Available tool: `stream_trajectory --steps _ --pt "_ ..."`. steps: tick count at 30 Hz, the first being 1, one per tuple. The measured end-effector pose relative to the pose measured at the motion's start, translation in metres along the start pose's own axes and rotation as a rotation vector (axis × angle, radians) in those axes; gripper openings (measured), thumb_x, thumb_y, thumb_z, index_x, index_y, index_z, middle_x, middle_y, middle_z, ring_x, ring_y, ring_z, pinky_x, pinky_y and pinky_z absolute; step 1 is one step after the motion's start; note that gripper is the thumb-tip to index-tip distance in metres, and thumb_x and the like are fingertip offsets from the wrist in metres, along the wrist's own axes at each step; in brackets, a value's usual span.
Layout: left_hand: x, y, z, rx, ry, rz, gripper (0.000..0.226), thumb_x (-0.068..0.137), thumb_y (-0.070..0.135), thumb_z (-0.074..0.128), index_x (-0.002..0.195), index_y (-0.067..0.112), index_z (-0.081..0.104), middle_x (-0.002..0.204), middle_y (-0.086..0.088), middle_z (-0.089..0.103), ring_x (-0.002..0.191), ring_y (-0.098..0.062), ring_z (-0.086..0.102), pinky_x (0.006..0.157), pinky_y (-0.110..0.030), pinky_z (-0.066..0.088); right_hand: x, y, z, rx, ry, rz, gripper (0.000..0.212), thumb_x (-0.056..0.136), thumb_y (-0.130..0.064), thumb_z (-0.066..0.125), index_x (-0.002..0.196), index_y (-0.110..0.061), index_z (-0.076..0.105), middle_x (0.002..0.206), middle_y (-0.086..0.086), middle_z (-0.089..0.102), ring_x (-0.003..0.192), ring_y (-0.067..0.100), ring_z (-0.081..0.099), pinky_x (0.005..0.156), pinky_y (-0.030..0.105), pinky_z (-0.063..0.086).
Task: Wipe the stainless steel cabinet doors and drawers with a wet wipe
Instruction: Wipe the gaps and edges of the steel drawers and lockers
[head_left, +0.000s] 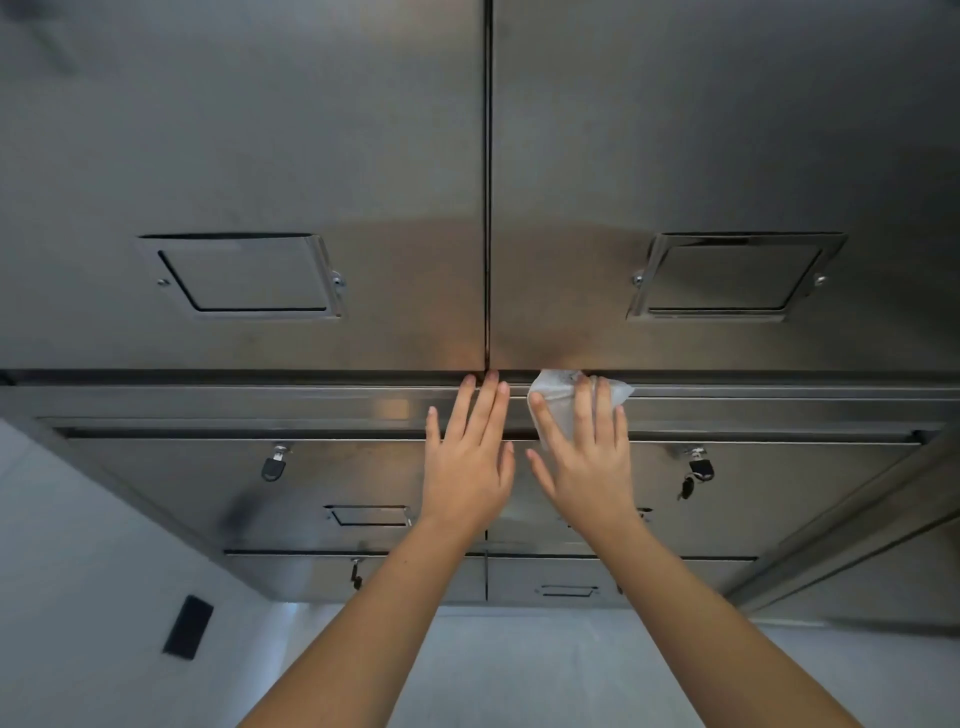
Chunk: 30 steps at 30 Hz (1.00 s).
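Against brushed steel cabinet (311, 130), crumpled white wipe (556, 399)

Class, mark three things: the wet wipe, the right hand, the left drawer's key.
wet wipe (558, 395): head view, white fold between two fingers.
right hand (587, 478): head view, back of the hand.
left drawer's key (272, 466): head view, its black head.

The steel cabinet ledge (208, 406) carries one crumpled white wipe (555, 401).
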<state>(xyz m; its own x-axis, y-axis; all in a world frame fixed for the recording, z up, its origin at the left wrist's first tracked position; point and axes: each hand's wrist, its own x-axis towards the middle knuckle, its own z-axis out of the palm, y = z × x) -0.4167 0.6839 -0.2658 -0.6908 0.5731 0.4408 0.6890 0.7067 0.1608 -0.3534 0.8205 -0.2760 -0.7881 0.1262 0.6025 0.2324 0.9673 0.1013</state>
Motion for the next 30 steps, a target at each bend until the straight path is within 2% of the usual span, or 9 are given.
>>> stream_trajectory --steps 3,8,11,13,18,22,24,26,30 --pt "0.000 0.003 -0.002 0.000 -0.022 -0.020 0.059 0.085 0.030 0.045 0.140 0.010 0.039 0.147 -0.006 0.037 0.136 -0.026 0.033 0.097 -0.057 0.037 0.001 0.002 -0.004 0.029 -0.009 -0.011 0.066 0.072 -0.040 0.074 0.131 -0.016 0.054 0.129 0.033 0.048 0.118 0.050 0.047 0.088 0.054 0.046" --pt "0.000 0.006 -0.004 -0.025 -0.045 -0.025 0.065 0.084 0.030 0.057 0.142 0.010 0.036 0.149 -0.006 0.034 0.137 -0.026 0.029 0.100 -0.059 0.032 0.002 0.002 -0.009 0.036 -0.027 -0.004 0.065 0.074 -0.038 0.073 0.131 -0.015 0.054 0.129 0.033 0.048 0.119 0.049 0.046 0.088 0.055 0.046" --pt "-0.001 0.004 -0.007 0.003 -0.069 -0.010 0.059 0.088 0.035 0.039 0.142 0.011 0.037 0.149 -0.005 0.034 0.137 -0.025 0.030 0.100 -0.059 0.031 0.002 -0.002 -0.012 0.040 -0.057 0.014 0.056 0.085 -0.043 0.055 0.133 -0.015 0.052 0.132 0.034 0.044 0.122 0.050 0.042 0.091 0.056 0.044" --pt "-0.001 0.000 -0.010 0.016 -0.071 0.016 0.058 0.088 0.034 0.035 0.141 0.011 0.039 0.148 -0.004 0.035 0.137 -0.024 0.031 0.100 -0.060 0.031 0.002 -0.005 -0.014 0.065 -0.090 0.037 0.058 0.086 -0.046 0.043 0.133 -0.013 0.052 0.133 0.035 0.042 0.123 0.050 0.041 0.092 0.056 0.042" --pt "-0.005 -0.019 -0.014 0.044 -0.046 0.138 0.059 0.085 0.027 0.055 0.140 0.012 0.039 0.148 -0.004 0.035 0.136 -0.021 0.033 0.098 -0.063 0.031 0.009 -0.019 -0.021 0.047 -0.144 -0.020 0.060 0.086 -0.050 0.038 0.133 -0.014 0.051 0.132 0.033 0.045 0.120 0.049 0.045 0.091 0.053 0.044" --pt "-0.016 -0.049 -0.024 0.053 -0.065 0.113 0.056 0.088 0.030 0.034 0.139 0.008 0.041 0.147 -0.008 0.035 0.134 -0.025 0.034 0.098 -0.063 0.024 0.021 -0.057 -0.023 0.068 -0.184 -0.005 0.064 0.086 -0.052 0.039 0.132 -0.009 0.052 0.133 0.029 0.047 0.121 0.045 0.046 0.092 0.050 0.044" --pt "-0.023 -0.071 -0.029 0.039 -0.039 0.064 0.055 0.089 0.027 0.039 0.140 0.006 0.038 0.148 -0.009 0.032 0.135 -0.029 0.031 0.098 -0.064 0.020 0.024 -0.080 -0.022 0.058 -0.214 0.028 0.070 0.086 -0.053 0.037 0.130 0.000 0.051 0.135 0.029 0.045 0.123 0.045 0.044 0.094 0.051 0.044" --pt "-0.028 -0.094 -0.035 0.020 -0.004 0.012 0.058 0.087 0.019 0.054 0.140 0.005 0.036 0.149 -0.010 0.030 0.136 -0.031 0.027 0.099 -0.066 0.018 0.026 -0.097 -0.020 0.056 -0.227 0.079 0.075 0.086 -0.053 0.034 0.128 0.007 0.050 0.136 0.030 0.042 0.125 0.045 0.041 0.095 0.053 0.042" --pt "-0.030 -0.123 -0.046 0.031 0.005 0.015 0.066 0.080 0.013 0.069 0.139 0.004 0.039 0.146 -0.010 0.034 0.134 -0.030 0.030 0.096 -0.069 0.024 0.022 -0.098 -0.016 0.049 -0.187 0.087 0.070 0.086 -0.047 0.035 0.129 0.007 0.049 0.138 0.027 0.041 0.127 0.041 0.041 0.096 0.054 0.039"
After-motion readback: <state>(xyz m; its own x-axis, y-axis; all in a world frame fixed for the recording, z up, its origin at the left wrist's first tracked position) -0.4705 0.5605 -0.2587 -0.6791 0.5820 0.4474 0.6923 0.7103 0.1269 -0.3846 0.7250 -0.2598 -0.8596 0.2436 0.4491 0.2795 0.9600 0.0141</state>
